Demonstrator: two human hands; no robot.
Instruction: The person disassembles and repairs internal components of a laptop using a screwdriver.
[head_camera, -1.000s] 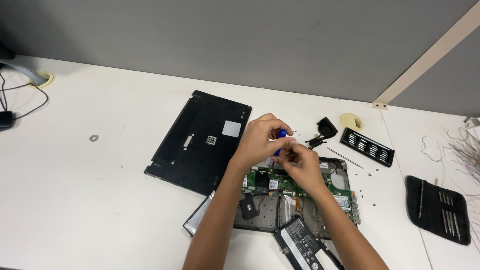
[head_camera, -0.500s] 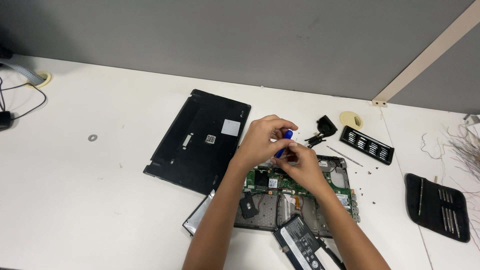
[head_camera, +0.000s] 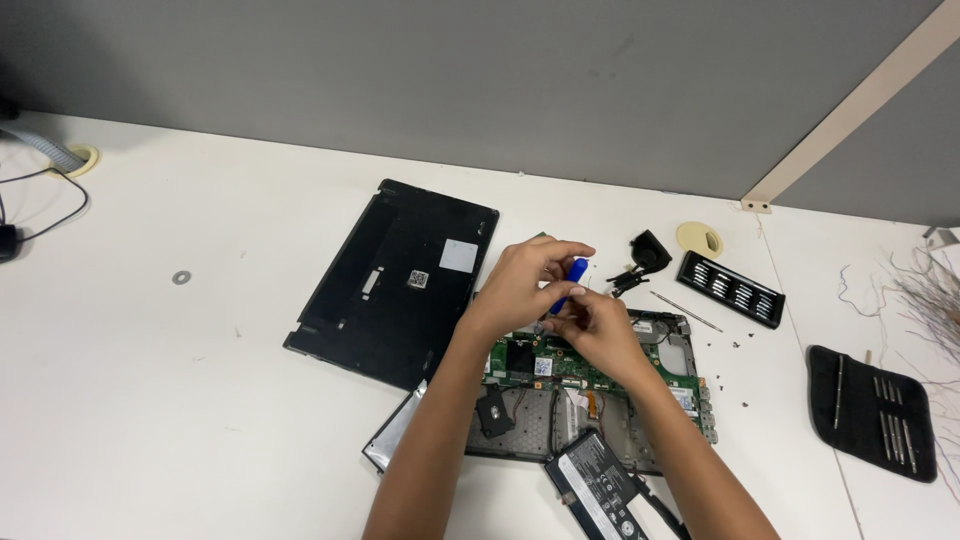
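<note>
My left hand (head_camera: 520, 283) and my right hand (head_camera: 598, 330) meet above an opened laptop chassis (head_camera: 690, 350) with a green circuit board (head_camera: 540, 362). A small blue-handled screwdriver (head_camera: 575, 272) stands between the fingers of both hands, its blue top under my left fingertips and its lower shaft pinched by my right fingers. The tool's tip is hidden behind my right hand. A black battery pack (head_camera: 600, 490) lies at the chassis's near edge, beside my right forearm.
A black laptop bottom cover (head_camera: 395, 280) lies left of the hands. Right of them are a black fan part (head_camera: 645, 255), a thin metal rod (head_camera: 685, 310), a black bit holder (head_camera: 730, 288), a black tool pouch (head_camera: 870, 410), loose screws and a wire tangle (head_camera: 925, 290). A washer (head_camera: 181, 277) lies far left.
The hands have stayed over the board and shifted only slightly; more of the blue screwdriver handle shows between the fingers. Nothing else on the table has moved.
</note>
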